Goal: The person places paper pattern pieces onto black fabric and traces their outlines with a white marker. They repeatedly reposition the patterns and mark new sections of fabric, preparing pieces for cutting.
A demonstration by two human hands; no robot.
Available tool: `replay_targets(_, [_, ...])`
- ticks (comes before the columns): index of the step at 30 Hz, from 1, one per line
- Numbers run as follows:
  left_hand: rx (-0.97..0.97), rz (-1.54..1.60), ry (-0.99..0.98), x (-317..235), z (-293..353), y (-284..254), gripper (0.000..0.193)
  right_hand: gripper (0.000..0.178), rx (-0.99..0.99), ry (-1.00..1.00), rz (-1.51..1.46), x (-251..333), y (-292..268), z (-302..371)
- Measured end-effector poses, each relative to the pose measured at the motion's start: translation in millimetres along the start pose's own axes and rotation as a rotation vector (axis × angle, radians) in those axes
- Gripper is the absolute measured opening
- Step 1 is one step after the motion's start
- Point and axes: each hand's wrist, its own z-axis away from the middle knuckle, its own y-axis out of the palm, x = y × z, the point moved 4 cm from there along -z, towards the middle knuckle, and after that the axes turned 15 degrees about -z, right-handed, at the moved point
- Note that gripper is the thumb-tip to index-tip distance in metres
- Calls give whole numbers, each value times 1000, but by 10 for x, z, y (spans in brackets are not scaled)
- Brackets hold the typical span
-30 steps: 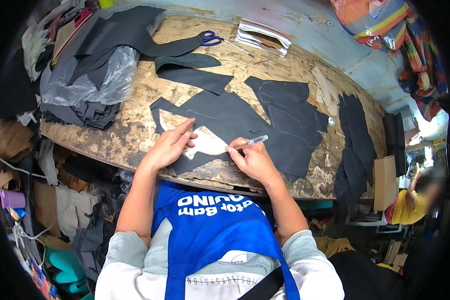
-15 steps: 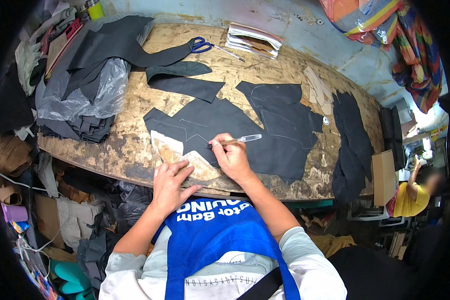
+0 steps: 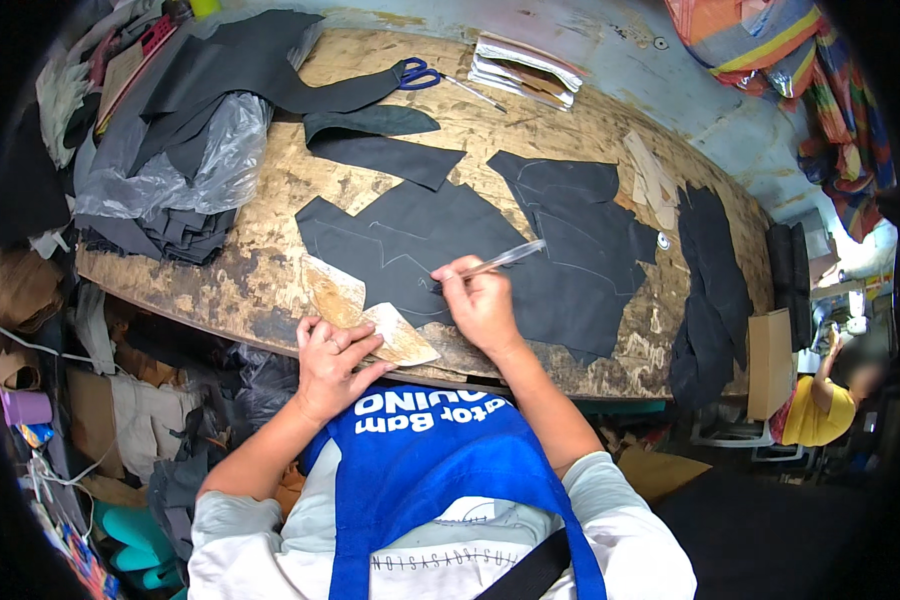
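Observation:
My right hand (image 3: 480,303) is closed round a clear-barrelled pen (image 3: 510,255), its writing end close to the dark sheet material (image 3: 450,225). Pale drawn lines run over that material. By the table's near edge, my left hand (image 3: 336,362) has bent fingers on a worn white-and-tan pattern piece (image 3: 403,335), with the thumb held apart beside its lower edge. The piece has a notch near my fingertips and partly overlaps the dark material. Another dark cut (image 3: 580,215) with pale outlines lies to the right.
Blue-handled scissors (image 3: 419,74), a second pen (image 3: 475,94) and a white holder (image 3: 526,72) are at the back. Dark material and clear plastic (image 3: 215,150) pile up on the left. Dark folded cloth (image 3: 710,300) lies right, near a cardboard box (image 3: 768,365). A person in yellow (image 3: 818,412) sits beyond.
My right hand has moved slightly away from me, and the pen tilts up more steeply. My left fingers have drawn closer together on the pattern piece. The whole view has shifted a little.

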Motion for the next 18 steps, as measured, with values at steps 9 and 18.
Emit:
replay_targets(9, [-241,523,-612,757,15,-775,10,24,-337,140,-606,-53,-502,227])
replay_targets(18, [-104,1513,-50,-163,-381,-602,24,59,419,619,-1039,350,102,920])
